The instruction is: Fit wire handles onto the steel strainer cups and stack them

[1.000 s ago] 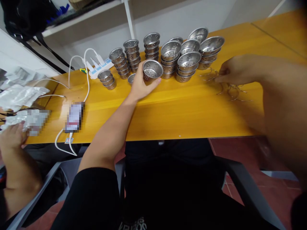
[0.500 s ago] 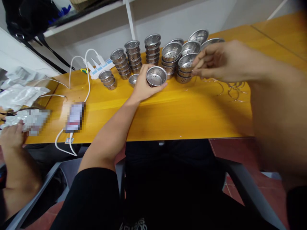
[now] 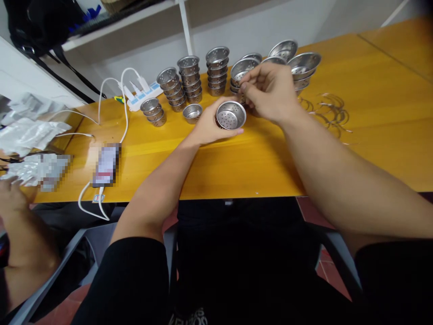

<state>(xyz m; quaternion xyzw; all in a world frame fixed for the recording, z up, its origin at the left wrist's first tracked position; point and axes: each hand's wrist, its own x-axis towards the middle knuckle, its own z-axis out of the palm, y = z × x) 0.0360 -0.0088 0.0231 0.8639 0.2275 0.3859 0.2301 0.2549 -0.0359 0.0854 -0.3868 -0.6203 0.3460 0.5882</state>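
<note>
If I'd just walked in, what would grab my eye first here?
Probably the shiny, perforated steel cups stacked across the back of the yellow wooden table. Next, the left hand holding one small perforated steel cup mid-table, the right hand close beside it.

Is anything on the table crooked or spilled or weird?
A little. At the back right, a wide metal cup with holes seems to tip sideways more than the cups around it. In front, toward the right, thin curved wires lie in a messy jumble. I see no spill.
</note>
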